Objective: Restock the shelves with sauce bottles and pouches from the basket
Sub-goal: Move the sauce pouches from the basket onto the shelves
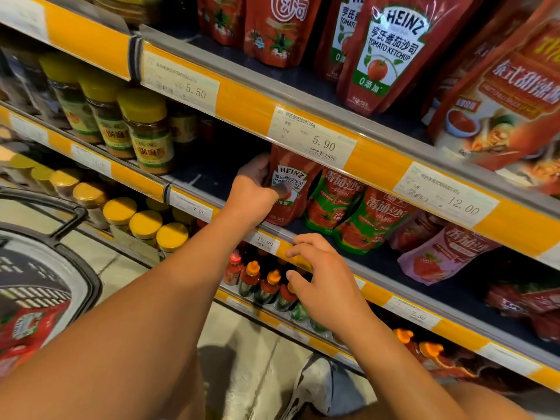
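My left hand [256, 192] grips a small red Heinz ketchup pouch [289, 189] that stands upright on the middle shelf [272, 230], under the 5.90 price tag. Right of it stand red and green tomato sauce pouches [348, 213]. My right hand [321, 277] hovers in front of the shelf edge with its fingers spread and loosely bent, holding nothing. The dark basket [69, 268] hangs at the lower left with a red pouch [30, 328] inside it.
Larger Heinz pouches [391, 53] fill the upper shelf. Yellow-lidded jars [145, 131] stand left on the middle shelf. Small orange-capped sauce bottles [263, 283] line the lower shelf below my right hand. Pink pouches [439, 256] lie to the right. A shoe [318, 386] is on the tiled floor.
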Demonstrator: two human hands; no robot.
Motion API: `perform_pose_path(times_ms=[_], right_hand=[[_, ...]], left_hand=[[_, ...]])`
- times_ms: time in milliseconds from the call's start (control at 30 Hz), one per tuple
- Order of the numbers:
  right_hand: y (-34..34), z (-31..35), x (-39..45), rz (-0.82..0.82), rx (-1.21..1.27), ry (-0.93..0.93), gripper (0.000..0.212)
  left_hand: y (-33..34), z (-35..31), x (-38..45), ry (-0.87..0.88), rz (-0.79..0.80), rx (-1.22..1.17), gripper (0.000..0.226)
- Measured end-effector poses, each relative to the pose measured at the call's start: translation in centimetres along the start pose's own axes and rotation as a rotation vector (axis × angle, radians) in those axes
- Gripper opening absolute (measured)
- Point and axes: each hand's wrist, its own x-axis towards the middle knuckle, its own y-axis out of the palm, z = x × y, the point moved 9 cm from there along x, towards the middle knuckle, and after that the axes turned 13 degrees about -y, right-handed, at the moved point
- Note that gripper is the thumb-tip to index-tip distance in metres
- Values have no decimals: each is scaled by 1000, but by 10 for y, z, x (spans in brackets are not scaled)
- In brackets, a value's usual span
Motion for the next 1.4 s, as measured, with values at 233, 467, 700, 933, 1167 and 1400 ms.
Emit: perform_pose_path(times_ms=[233,467,700,933,1167,1400], right_hand=[[0,2,0,13,-19,3,25],[-1,7,5,9,-29,29,21],[2,38,21,-80,29,16,29],[37,114,42,-53,221,-72,29],[100,207,65,148,452,-151,34],[192,308,98,506,235,-336,52]], left_hand=[[-6,6,-5,-71,-21,88,46],[-21,-8,-18,-63,-20,189,59],[-84,-31,-31,-202,-95,255,19],[-196,-33,-112,-125,-101,318,31],[-361,26,-216,-201,-393,292,26],[-487,137,-296,-498,-627,314,25]])
